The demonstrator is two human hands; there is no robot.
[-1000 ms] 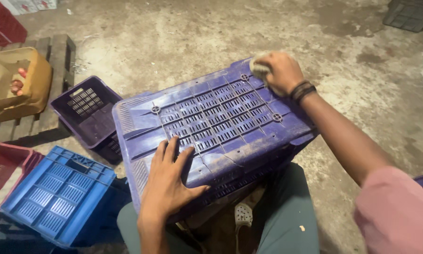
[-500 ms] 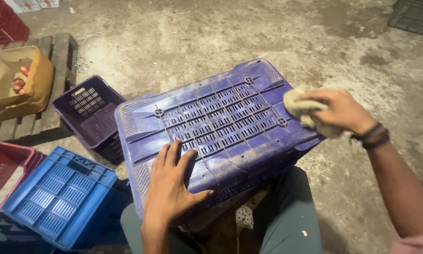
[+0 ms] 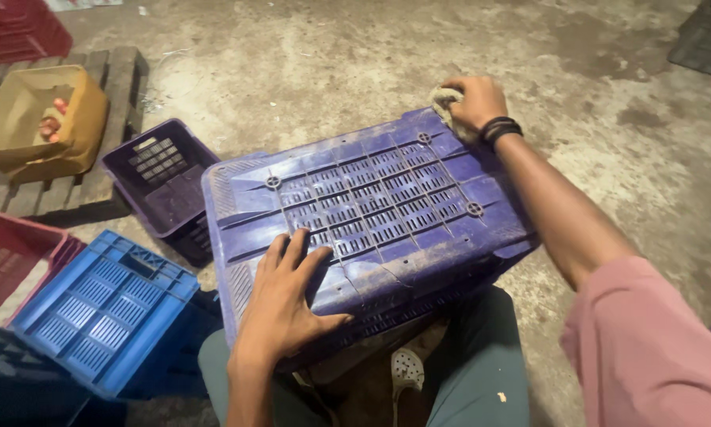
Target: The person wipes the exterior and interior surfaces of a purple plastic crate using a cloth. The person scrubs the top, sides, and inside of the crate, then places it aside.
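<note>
Where concrete floor point(image 3: 331, 71) lies, dusty.

We note a purple slotted crate point(image 3: 371, 213) under our left hand point(image 3: 288, 304); a beige cloth point(image 3: 444, 101) in our right hand point(image 3: 474, 101).

**A crate yard or packing shed**

We see a rough, stained concrete floor point(image 3: 355, 71) with plastic crates all about: a purple crate point(image 3: 371, 213) in the middle, a blue crate point(image 3: 94, 308) near left, red crates point(image 3: 15, 35) far left, and a wooden pallet point(image 3: 79, 190) bearing a tan tub point(image 3: 39, 126).
</note>
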